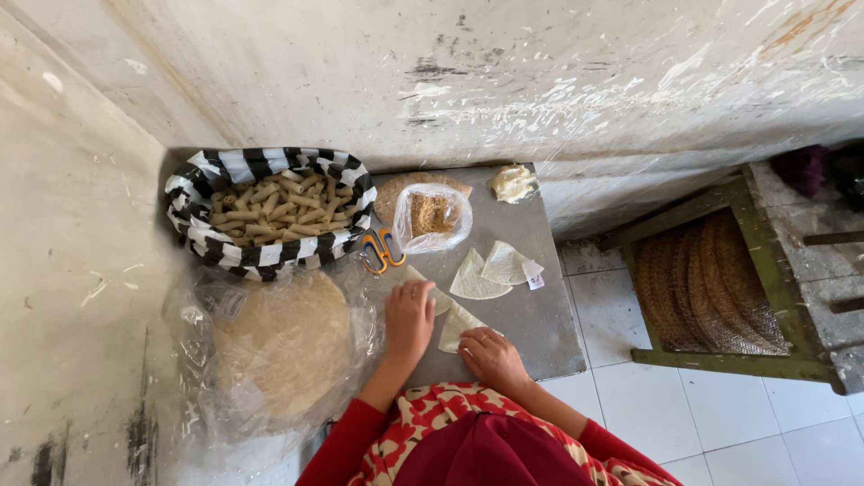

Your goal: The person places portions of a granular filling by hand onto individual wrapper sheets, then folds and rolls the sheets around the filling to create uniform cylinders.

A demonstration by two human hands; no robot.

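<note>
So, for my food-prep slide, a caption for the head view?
Both hands press a triangular pastry sheet on a grey table beside a striped basket.

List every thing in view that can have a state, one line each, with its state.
left hand: flat, pressing a pastry piece
right hand: fingers on a folded pastry triangle
striped basket: full of rolled pastries
clear bag of filling: open
scissors: lying closed
cut pastry pieces: loose, flat on the grey slab
stack of round sheets: in plastic wrap
</note>
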